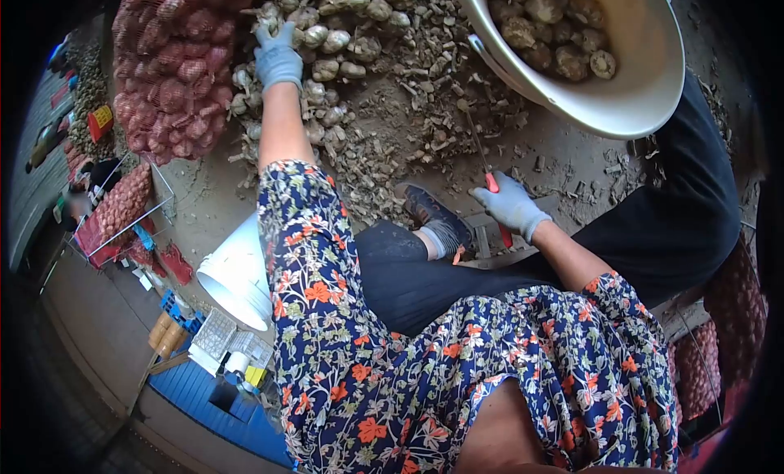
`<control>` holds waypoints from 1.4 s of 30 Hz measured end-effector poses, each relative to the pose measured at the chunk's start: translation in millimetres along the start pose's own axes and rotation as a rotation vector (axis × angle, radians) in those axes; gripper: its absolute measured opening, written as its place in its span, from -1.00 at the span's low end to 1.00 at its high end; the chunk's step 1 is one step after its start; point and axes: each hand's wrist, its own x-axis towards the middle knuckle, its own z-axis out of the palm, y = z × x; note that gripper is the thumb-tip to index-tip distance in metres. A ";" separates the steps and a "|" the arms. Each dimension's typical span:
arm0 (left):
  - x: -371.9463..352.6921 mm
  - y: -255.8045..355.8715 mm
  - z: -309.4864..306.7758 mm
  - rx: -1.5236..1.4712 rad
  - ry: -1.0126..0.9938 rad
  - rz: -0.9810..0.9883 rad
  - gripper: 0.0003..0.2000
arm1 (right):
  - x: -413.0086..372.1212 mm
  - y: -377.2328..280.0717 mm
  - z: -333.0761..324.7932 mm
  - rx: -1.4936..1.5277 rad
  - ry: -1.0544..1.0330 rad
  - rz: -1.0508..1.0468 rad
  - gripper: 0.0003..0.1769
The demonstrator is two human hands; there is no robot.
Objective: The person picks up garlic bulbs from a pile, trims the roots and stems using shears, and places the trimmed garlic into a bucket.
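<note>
Ideally, one bulb should be drawn cleanly from the garlic heap (343, 25), on which the left hand (278, 56) is laid with its fingers curled; whether a bulb is gripped cannot be told. The right hand (510, 204) is closed round a red-handled knife (492, 182), which is best kept pointed away from the body. The dirt ground (563, 160) between the hands is strewn with trimmings. A bowl (645, 106) is set beyond the right hand, and sacks (171, 66) are piled beside the left.
</note>
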 end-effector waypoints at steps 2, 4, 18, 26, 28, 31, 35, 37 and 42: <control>-9.5 -16.9 2.2 -0.192 0.131 0.127 -0.45 | -11.0 -20.4 -9.3 -0.059 0.010 -0.055 -0.53; -30.8 -18.4 4.6 -0.520 0.394 0.140 -0.46 | -10.3 -21.7 -8.6 -0.077 -0.037 -0.056 -0.47; -184.3 96.0 -34.8 -2.448 -0.356 0.164 -0.32 | -10.9 -95.5 -39.4 0.362 -0.348 -0.602 -0.58; -189.9 118.4 -42.9 -2.490 -0.220 0.156 -0.41 | -28.1 -91.2 -32.5 0.692 -0.490 -0.416 -0.65; -193.2 121.3 -41.8 -2.452 -0.201 0.125 -0.41 | -39.1 -94.7 -39.2 0.730 -0.487 -0.312 -0.71; -189.8 122.1 -37.5 -2.506 -0.140 0.208 -0.41 | -29.4 -87.1 -38.8 0.729 -0.553 -0.352 -0.66; -186.4 109.3 -31.7 -2.640 -0.241 0.238 -0.38 | -40.0 -87.0 -44.3 0.679 -0.503 -0.605 -0.64; -190.9 110.9 -30.6 -2.718 -0.317 0.155 -0.38 | -38.7 -86.5 -44.4 0.722 -0.488 -0.600 -0.64; -191.7 113.4 -23.7 -2.758 -0.414 0.118 -0.47 | -25.8 -80.3 -45.9 0.370 -0.300 -0.645 -0.71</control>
